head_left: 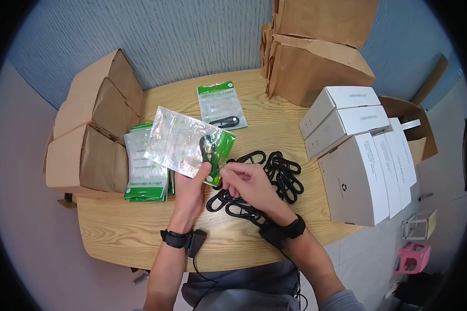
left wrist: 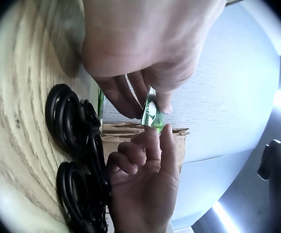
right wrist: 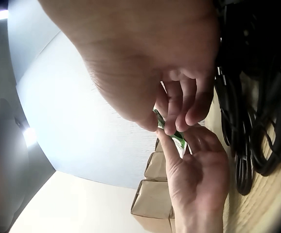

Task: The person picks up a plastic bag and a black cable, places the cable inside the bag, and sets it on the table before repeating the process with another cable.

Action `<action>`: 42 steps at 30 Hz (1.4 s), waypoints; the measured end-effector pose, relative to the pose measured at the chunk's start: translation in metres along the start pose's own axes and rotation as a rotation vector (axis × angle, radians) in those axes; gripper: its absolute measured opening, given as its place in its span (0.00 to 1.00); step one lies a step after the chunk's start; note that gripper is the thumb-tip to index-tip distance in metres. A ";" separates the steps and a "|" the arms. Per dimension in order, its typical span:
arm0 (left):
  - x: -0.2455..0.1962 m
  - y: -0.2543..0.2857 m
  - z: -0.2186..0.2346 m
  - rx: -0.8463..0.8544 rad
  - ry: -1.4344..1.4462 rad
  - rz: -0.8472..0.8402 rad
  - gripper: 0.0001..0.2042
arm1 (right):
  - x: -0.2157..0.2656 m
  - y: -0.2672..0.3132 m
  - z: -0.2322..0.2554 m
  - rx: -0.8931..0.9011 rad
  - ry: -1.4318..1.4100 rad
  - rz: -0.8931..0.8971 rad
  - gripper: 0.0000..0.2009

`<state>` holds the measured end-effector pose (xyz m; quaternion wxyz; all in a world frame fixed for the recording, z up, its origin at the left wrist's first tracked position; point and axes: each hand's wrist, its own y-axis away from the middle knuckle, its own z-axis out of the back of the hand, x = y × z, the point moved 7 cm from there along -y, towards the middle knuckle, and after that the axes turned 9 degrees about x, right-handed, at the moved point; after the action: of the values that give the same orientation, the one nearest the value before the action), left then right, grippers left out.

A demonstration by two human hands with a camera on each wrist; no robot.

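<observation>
My left hand [head_left: 189, 193] grips a clear plastic bag with a green header [head_left: 224, 150], thumb on top and fingers beneath. Inside the bag, near the green end, lies a coiled black cable [head_left: 207, 149]. At the header's edge, my right hand [head_left: 251, 185] pinches the bag between thumb and index finger, its other fingers curled. The left wrist view shows the green corner [left wrist: 151, 116] between both hands. Below the right hand, several coiled black cables [head_left: 283, 179] lie on the wooden table [head_left: 135, 228].
Another bagged cable [head_left: 219, 103] lies flat at the back. A stack of green-and-clear bags [head_left: 146, 166] sits left, beside brown paper bags [head_left: 93, 129]. More brown paper bags [head_left: 316, 67] stand at the back right. White boxes [head_left: 355, 171] line the right edge.
</observation>
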<state>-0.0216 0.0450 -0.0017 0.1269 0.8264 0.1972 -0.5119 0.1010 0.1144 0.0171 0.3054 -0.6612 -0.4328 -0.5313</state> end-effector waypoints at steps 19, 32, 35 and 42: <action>0.008 0.002 0.004 -0.004 0.062 0.040 0.24 | -0.006 -0.001 0.006 0.022 -0.035 -0.043 0.09; 0.003 0.000 -0.002 -0.026 0.115 0.046 0.16 | -0.001 0.000 0.012 -0.080 0.020 0.007 0.10; 0.001 0.000 -0.001 -0.030 0.102 0.038 0.14 | 0.000 0.001 0.016 -0.151 -0.003 0.034 0.10; 0.002 -0.001 -0.002 -0.012 0.056 0.013 0.13 | 0.002 0.001 0.019 -0.155 -0.020 0.054 0.10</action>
<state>-0.0195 0.0474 -0.0023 0.1296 0.8410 0.1983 -0.4863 0.1105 0.1312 0.0146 0.2632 -0.6995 -0.3756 -0.5480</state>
